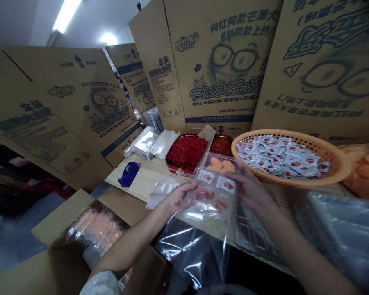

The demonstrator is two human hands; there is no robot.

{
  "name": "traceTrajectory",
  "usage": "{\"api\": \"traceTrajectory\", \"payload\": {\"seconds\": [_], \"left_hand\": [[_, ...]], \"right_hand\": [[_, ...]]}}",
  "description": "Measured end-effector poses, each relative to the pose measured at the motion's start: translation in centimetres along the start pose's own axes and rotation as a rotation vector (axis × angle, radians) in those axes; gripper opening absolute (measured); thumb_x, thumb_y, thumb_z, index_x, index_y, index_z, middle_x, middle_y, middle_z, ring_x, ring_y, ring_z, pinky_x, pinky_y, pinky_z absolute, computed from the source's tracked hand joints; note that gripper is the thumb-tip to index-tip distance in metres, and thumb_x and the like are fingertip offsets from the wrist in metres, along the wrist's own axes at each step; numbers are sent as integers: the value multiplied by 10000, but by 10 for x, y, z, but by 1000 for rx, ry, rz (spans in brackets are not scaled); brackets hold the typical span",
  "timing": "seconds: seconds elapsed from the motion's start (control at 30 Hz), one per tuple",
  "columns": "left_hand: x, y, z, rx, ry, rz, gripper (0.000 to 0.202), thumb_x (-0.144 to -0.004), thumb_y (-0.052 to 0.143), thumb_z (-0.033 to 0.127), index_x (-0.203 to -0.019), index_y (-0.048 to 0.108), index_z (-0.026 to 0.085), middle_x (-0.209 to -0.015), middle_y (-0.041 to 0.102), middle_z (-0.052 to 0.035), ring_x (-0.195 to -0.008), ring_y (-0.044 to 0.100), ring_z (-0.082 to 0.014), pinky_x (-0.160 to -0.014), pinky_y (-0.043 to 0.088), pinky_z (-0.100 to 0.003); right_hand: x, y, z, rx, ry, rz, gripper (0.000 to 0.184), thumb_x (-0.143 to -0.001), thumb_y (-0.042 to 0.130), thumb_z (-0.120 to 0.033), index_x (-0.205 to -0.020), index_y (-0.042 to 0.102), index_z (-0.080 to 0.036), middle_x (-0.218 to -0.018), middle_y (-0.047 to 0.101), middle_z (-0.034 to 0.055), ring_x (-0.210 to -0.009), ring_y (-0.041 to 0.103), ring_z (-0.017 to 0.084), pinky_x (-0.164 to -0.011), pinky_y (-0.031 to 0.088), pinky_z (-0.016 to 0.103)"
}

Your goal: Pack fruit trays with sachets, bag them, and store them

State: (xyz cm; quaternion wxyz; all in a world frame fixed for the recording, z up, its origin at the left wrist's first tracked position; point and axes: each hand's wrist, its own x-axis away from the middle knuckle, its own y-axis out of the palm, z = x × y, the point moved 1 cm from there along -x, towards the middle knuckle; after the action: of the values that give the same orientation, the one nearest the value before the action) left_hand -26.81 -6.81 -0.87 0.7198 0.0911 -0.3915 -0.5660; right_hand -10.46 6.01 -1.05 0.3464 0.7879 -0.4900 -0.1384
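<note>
Over the wooden tabletop [149, 174], near side: one clear compartment tray [226, 196], which lay between the hands, neither nearer, long axis near to far; left hand [180, 198] pinched its left edge, right hand [249, 186] its right; clear plastic bag [197, 248] hung nearest.

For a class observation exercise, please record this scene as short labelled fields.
Left hand: grips left edge of clear package
Right hand: grips its right edge
Contents: orange pieces, two sachets, red pieces
Behind package: red container of red bits
Right: orange basket of loose sachets
Left: blue tape dispenser
Background: printed cardboard boxes
Lower left: open carton
</note>
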Motion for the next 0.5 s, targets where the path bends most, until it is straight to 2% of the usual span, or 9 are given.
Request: {"api": "traceTrajectory", "payload": {"seconds": [0.07, 0.1, 0.23, 0.3, 0.37, 0.5], "left_hand": [[2, 0, -1, 26, 1, 3, 210, -709, 689, 217, -904, 655, 146, -792, 693, -34, -685, 638, -158, -721, 492, -290], [3, 0, -2, 35, -4, 4, 205, -715, 683, 221, -901, 654, 141, -787, 693, -38, -680, 638, -160, -725, 490, -294], [7, 2, -5, 81, -94, -36, 263, -774, 628, 272, -974, 643, 103, -803, 703, -77, -688, 644, -180, -754, 473, -313], [6, 1, -6, 127, -135, -80, 298, -793, 607, 289, -1010, 633, 87, -825, 707, -90, -725, 653, -187, -790, 462, -314], [5, 0, -5, 154, -161, -91, 311, -793, 599, 305, -994, 633, 71, -806, 708, -95, -713, 655, -186, -791, 461, -310], [8, 2, -4, 142, -161, -38, 290, -776, 589, 318, -922, 642, 72, -714, 691, -73, -620, 633, -175, -727, 471, -311]], "right_hand": [[-3, 2, -5, 21, -49, 50, 563, -532, 699, 2, -1028, 613, -248, -897, 691, -30, -668, 648, 136, -539, 543, 215], [-5, 3, -7, 32, -55, 66, 518, -547, 694, -13, -1005, 622, -243, -879, 688, -30, -653, 639, 125, -524, 534, 199], [-3, 6, -5, 181, -6, 105, 121, -653, 662, -112, -755, 657, -178, -727, 663, -8, -606, 597, 97, -496, 495, 143], [1, 7, -1, 258, 23, 130, 42, -657, 668, -132, -667, 650, -169, -659, 642, -5, -578, 577, 93, -480, 476, 135], [6, 10, 2, 327, 51, 111, 71, -626, 712, -168, -617, 641, -171, -621, 630, -4, -547, 555, 97, -453, 455, 143], [16, 16, -2, 617, 49, -43, 190, -561, 774, -320, -633, 658, -188, -665, 652, 6, -584, 559, 120, -499, 454, 186]]}}
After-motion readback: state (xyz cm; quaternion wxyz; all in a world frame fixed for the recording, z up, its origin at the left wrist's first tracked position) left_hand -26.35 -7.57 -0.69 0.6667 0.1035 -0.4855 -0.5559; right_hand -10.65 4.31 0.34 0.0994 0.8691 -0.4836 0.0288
